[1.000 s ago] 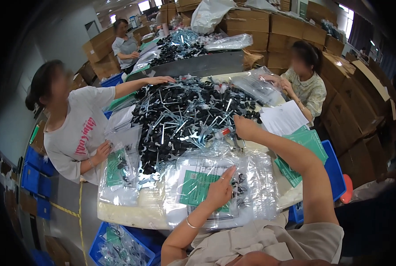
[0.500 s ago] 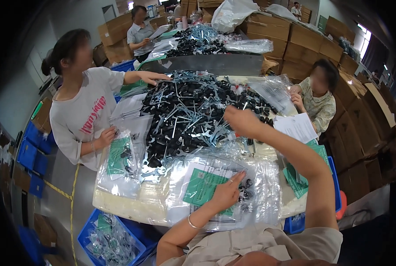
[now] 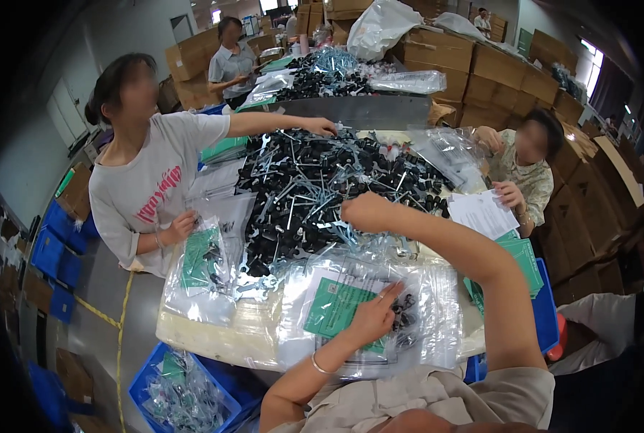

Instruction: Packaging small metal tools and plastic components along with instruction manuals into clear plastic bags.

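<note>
My left hand (image 3: 375, 316) lies with fingers stretched out on a clear plastic bag (image 3: 437, 317), beside a green printed card (image 3: 336, 307) and small dark parts (image 3: 406, 310) inside it. Over the near side of a big heap of black parts and metal wrenches (image 3: 300, 191), my right hand (image 3: 367, 213) has its fingers curled downward. What those fingers hold, if anything, is hidden. More silvery wrenches (image 3: 258, 281) lie at the heap's near left edge.
A co-worker's hand (image 3: 318, 126) reaches over the heap from the left; another person sits at the right beside white sheets (image 3: 483, 213). Green cards (image 3: 522, 263) lie at the right edge. A blue bin (image 3: 228, 411) of filled bags stands below the table's left corner.
My right hand has moved left and slightly nearer over the heap. My left hand stays on the bag. The left co-worker's hand has reached further right across the heap.
</note>
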`<state>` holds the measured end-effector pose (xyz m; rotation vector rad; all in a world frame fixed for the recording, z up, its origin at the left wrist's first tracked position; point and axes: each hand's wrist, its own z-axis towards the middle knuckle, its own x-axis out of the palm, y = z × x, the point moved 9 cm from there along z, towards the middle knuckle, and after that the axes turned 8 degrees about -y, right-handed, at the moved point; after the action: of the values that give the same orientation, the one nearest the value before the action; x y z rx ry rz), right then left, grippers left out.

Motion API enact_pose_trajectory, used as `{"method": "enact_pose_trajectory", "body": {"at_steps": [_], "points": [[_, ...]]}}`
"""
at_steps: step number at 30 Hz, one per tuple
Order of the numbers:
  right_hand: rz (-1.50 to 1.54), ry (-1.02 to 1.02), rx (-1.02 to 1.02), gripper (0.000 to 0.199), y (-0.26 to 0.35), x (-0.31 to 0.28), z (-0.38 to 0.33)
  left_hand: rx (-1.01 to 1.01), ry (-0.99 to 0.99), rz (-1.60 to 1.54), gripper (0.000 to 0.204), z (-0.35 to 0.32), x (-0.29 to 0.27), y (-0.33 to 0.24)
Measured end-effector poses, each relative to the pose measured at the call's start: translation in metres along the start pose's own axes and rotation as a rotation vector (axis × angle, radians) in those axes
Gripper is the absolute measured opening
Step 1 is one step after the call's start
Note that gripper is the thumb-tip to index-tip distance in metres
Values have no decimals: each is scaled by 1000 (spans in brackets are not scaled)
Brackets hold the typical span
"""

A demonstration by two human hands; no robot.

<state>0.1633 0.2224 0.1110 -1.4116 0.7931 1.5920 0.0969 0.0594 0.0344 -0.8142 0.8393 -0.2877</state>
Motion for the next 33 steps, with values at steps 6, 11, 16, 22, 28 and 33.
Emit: {"method": "enact_pose_trajectory", "body": {"at_steps": [6,11,16,22,28,33], "points": [[-217,-28,-129,11,11,33,1,33,-31,-15,63,-2,1,0],[-274,39,-43,16,-5,25,-1,100,-52,-3,62,-1,2,1],[72,25,281,29,-41,-47,-27,11,8,8,62,1,0,4],[304,74,246,20,-56,-1,-86,52,-67,-15,58,2,-4,-2],[-11,-41,144,19,-42,18,-96,38,-52,-25,58,0,1,1],[8,43,201,29,-49,24,-98,4,2,-38,58,1,3,2]]}}
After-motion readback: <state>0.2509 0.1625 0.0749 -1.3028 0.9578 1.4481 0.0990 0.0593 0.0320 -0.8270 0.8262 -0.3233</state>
